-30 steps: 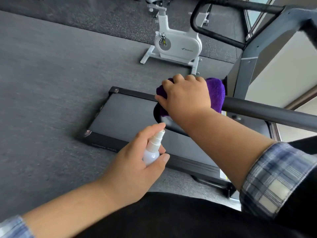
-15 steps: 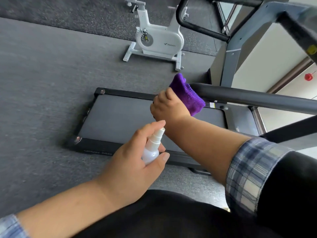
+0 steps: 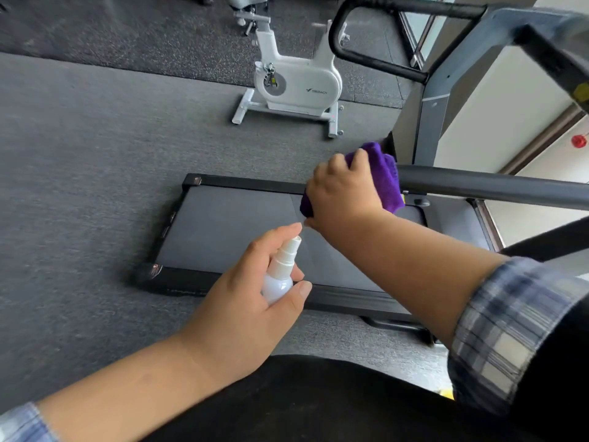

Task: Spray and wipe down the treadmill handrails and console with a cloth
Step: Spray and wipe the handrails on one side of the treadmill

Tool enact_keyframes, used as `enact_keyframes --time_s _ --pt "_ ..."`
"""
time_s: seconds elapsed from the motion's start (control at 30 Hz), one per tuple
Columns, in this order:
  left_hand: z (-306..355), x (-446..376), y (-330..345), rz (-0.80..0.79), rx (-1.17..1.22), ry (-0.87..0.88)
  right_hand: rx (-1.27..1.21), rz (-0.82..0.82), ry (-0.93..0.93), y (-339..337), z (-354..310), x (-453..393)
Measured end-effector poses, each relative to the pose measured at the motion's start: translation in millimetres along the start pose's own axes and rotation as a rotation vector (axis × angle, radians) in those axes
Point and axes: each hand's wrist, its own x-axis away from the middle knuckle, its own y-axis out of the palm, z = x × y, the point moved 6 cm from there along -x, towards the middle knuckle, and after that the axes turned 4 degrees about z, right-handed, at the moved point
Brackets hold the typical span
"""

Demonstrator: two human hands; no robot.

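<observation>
Treadmill [image 3: 255, 224] lay on grey floor, its near handrail [image 3: 494, 186] crossing the view at right. Right hand [image 3: 342, 189] gripped a purple cloth [image 3: 387, 173] bunched over the handrail's end; the cloth looked soft and light, best held wrapped round the bar. Left hand [image 3: 242, 301] held a small spray bottle [image 3: 280, 272], light and probably slick, forefinger on its nozzle.
</observation>
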Motion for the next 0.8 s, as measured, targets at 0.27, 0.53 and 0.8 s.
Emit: enact_keyframes --time_s 0.27,0.53,0.8 --pt "4.8 -1.5 1.7 -0.002 -0.020 -0.003 0.096 0.035 -0.186 10.6 -31.1 -2.6" --pt "14.2 -3.1 3.6 -0.017 -0.032 0.020 -0.366 0.305 -0.286 10.6 -40.4 28.9" --pt "14.2 -10.6 15.4 -0.042 -0.017 0.017 -1.587 0.095 0.306 58.0 -47.6 102.1"
